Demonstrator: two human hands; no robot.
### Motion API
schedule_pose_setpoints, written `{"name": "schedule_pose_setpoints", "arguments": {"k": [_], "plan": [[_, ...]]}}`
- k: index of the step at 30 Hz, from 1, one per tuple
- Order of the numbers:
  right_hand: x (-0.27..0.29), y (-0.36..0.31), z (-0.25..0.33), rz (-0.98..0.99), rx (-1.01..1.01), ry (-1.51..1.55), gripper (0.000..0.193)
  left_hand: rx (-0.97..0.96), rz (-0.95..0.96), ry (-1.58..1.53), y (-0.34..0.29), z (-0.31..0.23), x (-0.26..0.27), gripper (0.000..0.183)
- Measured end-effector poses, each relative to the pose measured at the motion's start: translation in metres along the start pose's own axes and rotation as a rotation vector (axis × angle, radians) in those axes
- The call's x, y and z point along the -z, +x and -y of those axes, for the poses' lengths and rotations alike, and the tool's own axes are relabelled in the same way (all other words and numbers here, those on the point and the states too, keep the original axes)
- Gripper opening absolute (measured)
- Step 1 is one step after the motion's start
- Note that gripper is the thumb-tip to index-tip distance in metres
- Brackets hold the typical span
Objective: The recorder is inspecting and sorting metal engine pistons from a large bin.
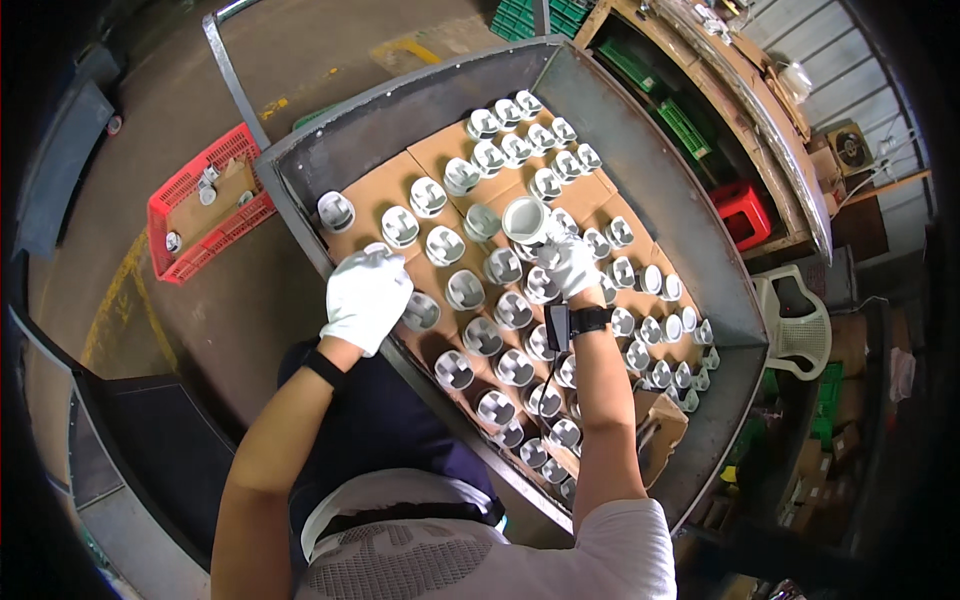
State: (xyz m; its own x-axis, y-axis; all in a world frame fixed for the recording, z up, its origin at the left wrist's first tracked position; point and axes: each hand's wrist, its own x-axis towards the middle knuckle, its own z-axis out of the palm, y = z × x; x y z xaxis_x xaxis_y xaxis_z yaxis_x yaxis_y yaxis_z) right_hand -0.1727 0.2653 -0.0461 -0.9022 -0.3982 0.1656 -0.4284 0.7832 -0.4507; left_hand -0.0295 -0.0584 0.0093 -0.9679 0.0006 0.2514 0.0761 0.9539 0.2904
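Holding one metal piston (524, 219) in my right hand (572, 264), I had it raised just above the rows, its pale round crown tilted up toward the camera. It was short, cylindrical, dull silver-grey, same as the rest. My right fingers in the white glove were wrapped around its lower skirt. A black band and small dark device sat on that wrist.

My left hand (366, 297), also white-gloved, lay at the near-left edge of the tray, fingers curled downward; I could not tell whether it gripped anything. A piston (421, 311) stood just beside it to the right, another (336, 211) up-left near the tray corner.

The raised piston was well apart from my left hand, with several standing pistons between the two hands.

Dozens of pistons stood in diagonal rows (600, 290) on brown cardboard sheets (385, 185) inside a steel tray (660, 190) with raised walls. Crowded neighbours hemmed in the spot under my right hand.

Off to the left, a red plastic crate (190, 195) sat on the concrete floor (300, 60), holding a few parts. A white plastic chair (800, 320) stood to the right, green crates (540, 15) beyond.
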Motion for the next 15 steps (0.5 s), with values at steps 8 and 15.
{"name": "schedule_pose_setpoints", "arguments": {"k": [8, 15], "plan": [[0.029, -0.075, 0.061, 0.323, 0.258, -1.047, 0.050, -0.022, 0.062, 0.014, -0.002, -0.005, 0.003, 0.019], [0.019, -0.131, 0.091, 0.071, 0.341, -0.517, 0.046, 0.133, 0.087, -0.980, -0.014, -0.042, 0.002, 0.025]]}}
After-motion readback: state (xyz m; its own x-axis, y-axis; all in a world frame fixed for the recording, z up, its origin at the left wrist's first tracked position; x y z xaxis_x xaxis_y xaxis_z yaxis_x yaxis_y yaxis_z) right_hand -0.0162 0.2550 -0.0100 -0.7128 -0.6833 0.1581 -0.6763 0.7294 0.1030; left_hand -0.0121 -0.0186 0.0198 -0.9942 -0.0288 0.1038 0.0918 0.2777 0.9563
